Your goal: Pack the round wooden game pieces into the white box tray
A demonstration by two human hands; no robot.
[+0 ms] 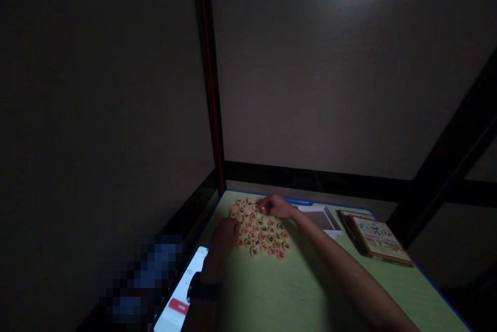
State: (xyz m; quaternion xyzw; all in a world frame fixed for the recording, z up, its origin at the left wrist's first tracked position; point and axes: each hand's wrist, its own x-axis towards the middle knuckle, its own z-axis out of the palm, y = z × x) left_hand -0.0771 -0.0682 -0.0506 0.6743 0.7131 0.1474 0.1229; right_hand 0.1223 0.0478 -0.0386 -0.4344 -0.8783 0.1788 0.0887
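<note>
Many round wooden Chinese chess pieces (271,239) with red or black characters lie on the pale green table, flat and close together near me, and heaped at the far left of the group. My right hand (276,206) reaches over the far side of the pieces, its thumb and fingers pinched at a pale piece. At the left edge of the group is my left hand (225,234), fingers curled in beside the pieces; whatever it may hold is hidden by the dark and by the hand. A dark watch (205,289) is on the left wrist.
A lit phone (182,290) lies at the table's left edge. Behind my right forearm sits an open white tray-like box (330,218). Flat boxes with a printed cover (376,236) are stacked at right. A blue pen-like thing (300,202) lies along the back edge, near the wall.
</note>
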